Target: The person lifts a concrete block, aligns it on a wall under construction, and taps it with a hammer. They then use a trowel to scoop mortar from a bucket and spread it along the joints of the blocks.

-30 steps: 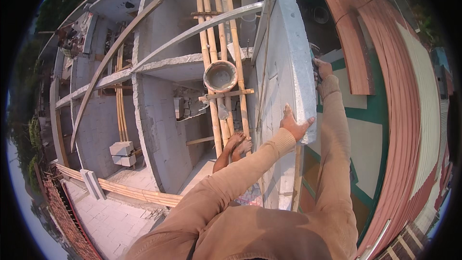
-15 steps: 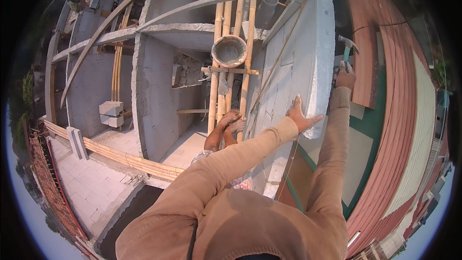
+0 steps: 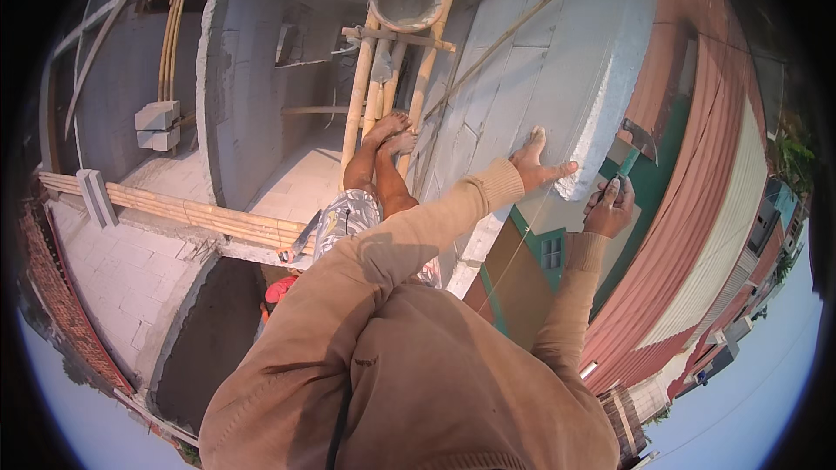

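While the left hand (image 3: 538, 167) spreads at the grey wall's (image 3: 557, 70) end, right hand (image 3: 611, 205) gripping a hammer (image 3: 629, 159)

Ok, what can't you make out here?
Head view:
Lower handle of the hammer: hidden by the right hand.
Palm of the left hand: hidden by the hand itself.
Bamboo poles' far ends: cut off by the upper edge.
Red thing below: partly hidden by the left sleeve.
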Motion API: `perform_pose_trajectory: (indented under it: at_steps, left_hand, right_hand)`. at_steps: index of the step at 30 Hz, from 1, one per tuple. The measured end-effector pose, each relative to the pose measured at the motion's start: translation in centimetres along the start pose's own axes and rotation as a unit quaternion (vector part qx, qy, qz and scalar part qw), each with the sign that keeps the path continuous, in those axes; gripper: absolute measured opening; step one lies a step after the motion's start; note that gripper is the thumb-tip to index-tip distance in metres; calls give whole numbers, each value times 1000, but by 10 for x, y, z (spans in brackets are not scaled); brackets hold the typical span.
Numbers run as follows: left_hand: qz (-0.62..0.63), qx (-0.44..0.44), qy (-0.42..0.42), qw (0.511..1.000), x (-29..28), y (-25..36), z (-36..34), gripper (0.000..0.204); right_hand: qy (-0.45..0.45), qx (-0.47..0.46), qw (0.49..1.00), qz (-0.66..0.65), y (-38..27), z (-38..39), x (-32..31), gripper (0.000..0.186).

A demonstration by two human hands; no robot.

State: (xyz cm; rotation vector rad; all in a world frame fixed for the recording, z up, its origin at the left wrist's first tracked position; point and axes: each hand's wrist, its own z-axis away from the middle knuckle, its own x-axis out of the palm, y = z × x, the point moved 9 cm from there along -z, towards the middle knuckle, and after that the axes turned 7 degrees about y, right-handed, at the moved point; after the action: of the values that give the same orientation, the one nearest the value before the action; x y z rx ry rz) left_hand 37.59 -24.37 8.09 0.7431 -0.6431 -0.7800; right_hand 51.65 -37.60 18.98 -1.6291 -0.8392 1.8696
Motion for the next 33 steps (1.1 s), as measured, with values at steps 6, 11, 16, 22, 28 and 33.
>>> perform_pose_trajectory:
  at_steps: [6,11,16,22,28,33]
  left_hand:
    - [-27,-45,-31,998,-2,-12,1,141]
    - [-161,-19,-23,986,13,1,1,154]
    - [-212,-18,13,977,24,-3,-9,156]
    - [-212,-30,-34,976,14,6,0,155]
    - [-197,16,53,979,36,-22,-26,152]
    - [-167,125,124,970,29,-3,-21,111]
  right_hand:
    - [53,-194,979,25,-41,45,-19,29]
    - [64,-207,973,81,-104,41,-7,35]
    - [80,-235,967,58,-146,6,16,39]
    - [102,-370,902,200,-157,-22,35,46]
    - [-133,-564,659,481,-212,63,163,43]
    - [-250,-533,557,585,-157,58,263,23]
